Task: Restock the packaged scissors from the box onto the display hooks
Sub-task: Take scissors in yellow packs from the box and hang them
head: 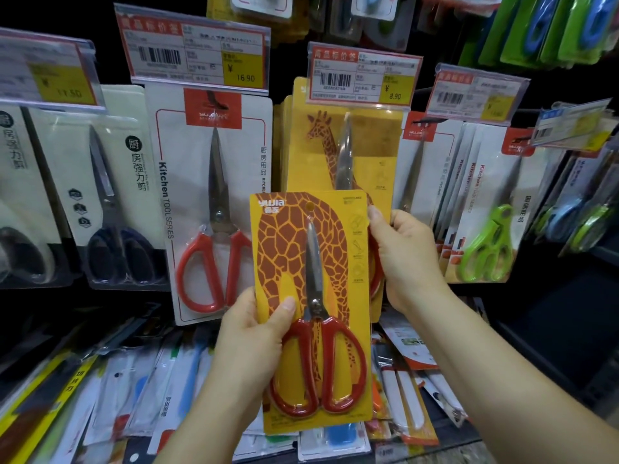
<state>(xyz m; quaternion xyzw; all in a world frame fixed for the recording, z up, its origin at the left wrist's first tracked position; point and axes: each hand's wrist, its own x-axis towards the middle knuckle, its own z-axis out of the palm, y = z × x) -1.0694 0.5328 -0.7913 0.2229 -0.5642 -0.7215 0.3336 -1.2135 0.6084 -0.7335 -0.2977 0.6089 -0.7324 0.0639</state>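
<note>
Crowding giraffe pack (294, 249), hung scissors (214, 202), price tags (194, 48)

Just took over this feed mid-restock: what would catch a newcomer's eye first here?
At centre, the yellow giraffe-print scissors pack with red handles, gripped by the left hand low down and the right hand at its upper right edge. Directly behind hangs a matching giraffe stack under the 8.90 price tag. Left of it hangs a white red-handled Kitchen pack.
</note>
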